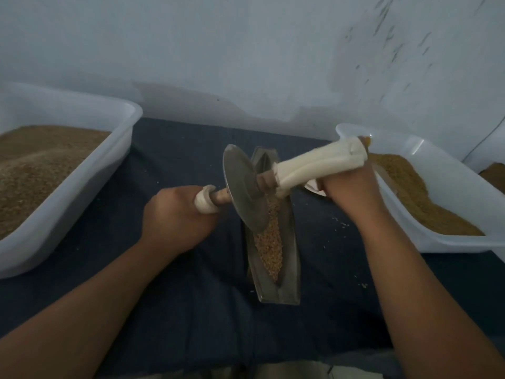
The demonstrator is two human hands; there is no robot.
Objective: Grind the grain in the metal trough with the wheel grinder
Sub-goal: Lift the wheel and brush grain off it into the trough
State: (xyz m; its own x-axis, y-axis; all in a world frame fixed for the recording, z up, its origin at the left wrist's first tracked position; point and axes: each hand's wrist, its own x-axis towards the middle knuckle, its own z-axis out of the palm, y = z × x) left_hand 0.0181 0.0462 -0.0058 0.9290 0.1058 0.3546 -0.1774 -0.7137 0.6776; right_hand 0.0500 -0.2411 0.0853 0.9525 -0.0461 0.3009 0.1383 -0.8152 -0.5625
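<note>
While the left hand (175, 214) curls its grip round the short cloth-wrapped wooden handle (205, 203) and the right hand (347, 184) closes its grip round the longer white-wrapped handle (319, 165), the round grey metal wheel grinder (243, 187) stands tilted. Its lower edge is in the tan grain (269, 242) near the middle of the long narrow metal trough (288, 269), which lies on a dark blue cloth (191, 160). Kernels there look whole and coarse, so grinding seems barely begun, with most of the rolling left.
</note>
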